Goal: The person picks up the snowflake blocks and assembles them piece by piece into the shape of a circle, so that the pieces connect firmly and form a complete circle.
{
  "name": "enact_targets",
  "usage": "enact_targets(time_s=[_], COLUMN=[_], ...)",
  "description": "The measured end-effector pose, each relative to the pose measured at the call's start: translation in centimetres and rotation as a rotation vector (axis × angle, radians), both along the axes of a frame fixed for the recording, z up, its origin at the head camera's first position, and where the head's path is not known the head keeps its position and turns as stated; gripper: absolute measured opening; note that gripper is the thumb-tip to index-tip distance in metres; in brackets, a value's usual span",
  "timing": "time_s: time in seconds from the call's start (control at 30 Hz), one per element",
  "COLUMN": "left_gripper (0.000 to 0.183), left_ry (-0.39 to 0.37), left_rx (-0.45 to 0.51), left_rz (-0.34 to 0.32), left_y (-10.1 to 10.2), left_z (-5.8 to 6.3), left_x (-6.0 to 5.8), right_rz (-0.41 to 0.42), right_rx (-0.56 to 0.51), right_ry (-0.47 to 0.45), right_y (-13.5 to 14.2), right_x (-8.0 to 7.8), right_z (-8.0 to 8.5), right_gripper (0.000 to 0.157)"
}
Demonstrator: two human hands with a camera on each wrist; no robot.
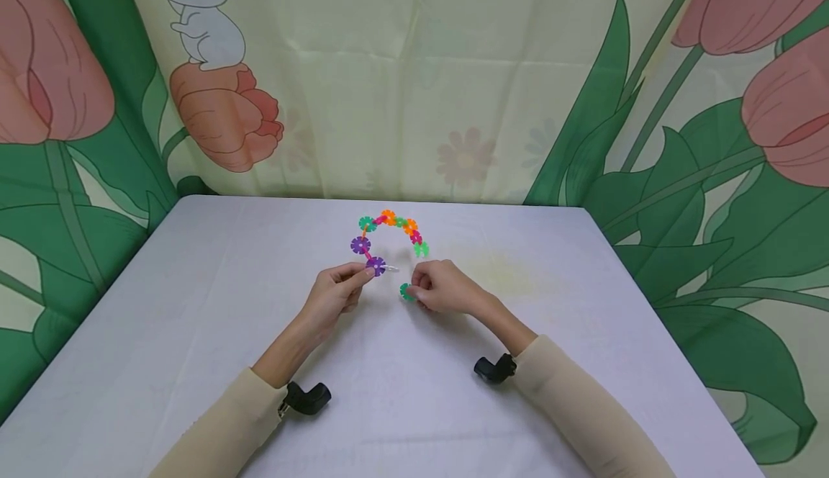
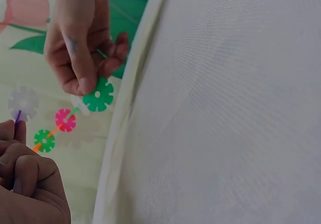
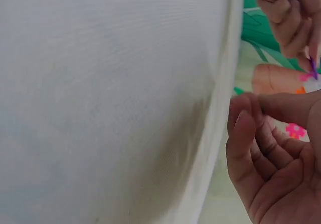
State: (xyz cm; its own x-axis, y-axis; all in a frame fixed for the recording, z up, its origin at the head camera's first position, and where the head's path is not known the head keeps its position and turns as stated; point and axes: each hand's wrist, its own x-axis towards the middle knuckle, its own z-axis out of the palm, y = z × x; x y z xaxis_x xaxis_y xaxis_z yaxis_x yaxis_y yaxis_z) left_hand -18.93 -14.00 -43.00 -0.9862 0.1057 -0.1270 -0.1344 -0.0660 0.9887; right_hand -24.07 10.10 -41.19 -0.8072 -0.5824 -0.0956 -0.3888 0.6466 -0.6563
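A curved chain of notched plastic flower discs in orange, pink, green and purple (image 1: 388,217) rises over the table. My left hand (image 1: 335,292) pinches the purple disc (image 1: 376,267) at its left end. A whitish disc (image 2: 23,103) joins that purple one and sticks out to the right. A loose-looking green disc (image 1: 405,291) is pinched between thumb and finger of my right hand (image 1: 447,287). The chain's other end, a light green disc (image 1: 422,249), hangs just above the right hand. In the right wrist view, curled fingers (image 3: 244,128) mostly hide the green disc.
Both hands work above a table with a white cloth (image 1: 194,305). Behind its far edge hangs a curtain (image 1: 414,104) printed with tulips and a white animal. Black wrist cameras (image 1: 308,399) sit at both beige sleeves (image 1: 223,420).
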Motion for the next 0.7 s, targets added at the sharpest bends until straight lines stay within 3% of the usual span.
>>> enact_targets(time_s=[0.37,0.7], left_gripper=[0.021,0.020], left_ry=[0.002,-0.007], left_rx=[0.000,0.003], left_rz=[-0.036,-0.070], left_y=[0.1,0.2], left_z=[-0.5,-0.5], left_x=[0.0,0.1], right_rz=[0.073,0.102], right_rx=[-0.374,-0.437], right_ry=[-0.325,-0.392], right_y=[2.6,2.9], right_x=[0.6,1.1], right_z=[0.1,-0.4], right_gripper=[0.033,0.038])
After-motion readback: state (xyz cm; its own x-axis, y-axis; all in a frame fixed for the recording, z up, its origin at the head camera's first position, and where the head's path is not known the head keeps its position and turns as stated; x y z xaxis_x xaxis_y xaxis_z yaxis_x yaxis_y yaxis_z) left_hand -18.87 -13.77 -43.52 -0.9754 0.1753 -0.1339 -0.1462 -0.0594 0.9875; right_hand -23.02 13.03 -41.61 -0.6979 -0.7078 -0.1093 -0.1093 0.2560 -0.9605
